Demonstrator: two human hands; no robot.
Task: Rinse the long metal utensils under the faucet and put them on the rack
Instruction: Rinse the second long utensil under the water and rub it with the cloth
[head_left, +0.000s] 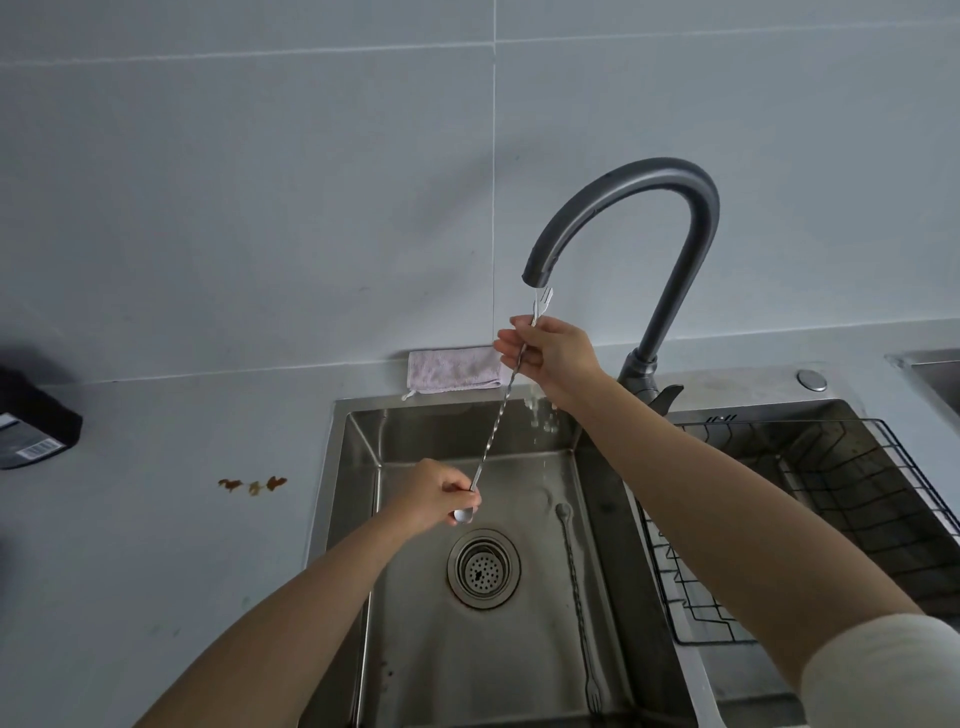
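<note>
Left hand (440, 494), right hand (557, 358) grip one utensil (493, 430); second utensil (576, 597) in sink (431, 665)

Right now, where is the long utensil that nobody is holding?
In the head view the loose utensil lies flat on the floor of the sink, just right of the drain strainer and left of the rack, fork end nearest the camera.

Nothing legible from here. Closest thing is a white barcode label (35, 451) on the dark box (39, 415) at the far left of the counter (156, 545). The bars show, but any digits are too small and blurred to read. There are small dark marks (722, 418) on the sink rim (769, 410) just right of the faucet (675, 208) base. Could be print, can't tell.
</note>
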